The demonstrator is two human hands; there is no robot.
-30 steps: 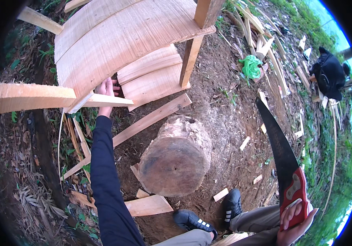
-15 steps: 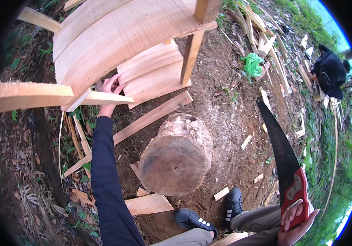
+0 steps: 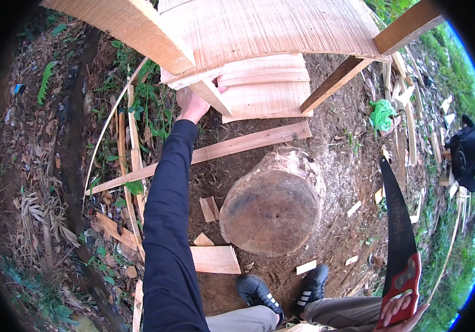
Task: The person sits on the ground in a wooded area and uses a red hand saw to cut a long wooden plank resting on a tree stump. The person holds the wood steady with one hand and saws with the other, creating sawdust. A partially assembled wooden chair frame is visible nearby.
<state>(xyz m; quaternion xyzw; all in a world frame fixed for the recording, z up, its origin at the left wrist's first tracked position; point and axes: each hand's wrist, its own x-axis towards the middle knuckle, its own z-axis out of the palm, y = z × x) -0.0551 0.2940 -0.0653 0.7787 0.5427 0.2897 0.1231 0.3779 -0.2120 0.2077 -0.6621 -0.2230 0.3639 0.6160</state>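
Note:
My right hand (image 3: pixel 397 314) is wrapped round the red handle of a hand saw (image 3: pixel 397 227), its dark curved blade pointing away from me. My left hand (image 3: pixel 192 104) reaches forward to a wooden stand made of planks (image 3: pixel 270 27) and posts. Its fingers close round a pale wooden leg (image 3: pixel 212 98), which partly hides them; a fingertip shows on the leg's far side. Below the upper boards lies a lower plank panel (image 3: pixel 265 91), close to this hand.
A sawn log stump (image 3: pixel 273 213) stands before my feet. A long plank (image 3: pixel 248 144) lies behind it, and offcuts (image 3: pixel 215 260) lie to its left. Right of the stand are a green plastic bag (image 3: pixel 382 115), scrap wood (image 3: pixel 410 133) and a black bag-like thing (image 3: pixel 466 155).
The stand appears farther right in view, its posts at a different angle. My left hand has gone from the lower panel's edge to behind the leg. The saw stays in my right hand.

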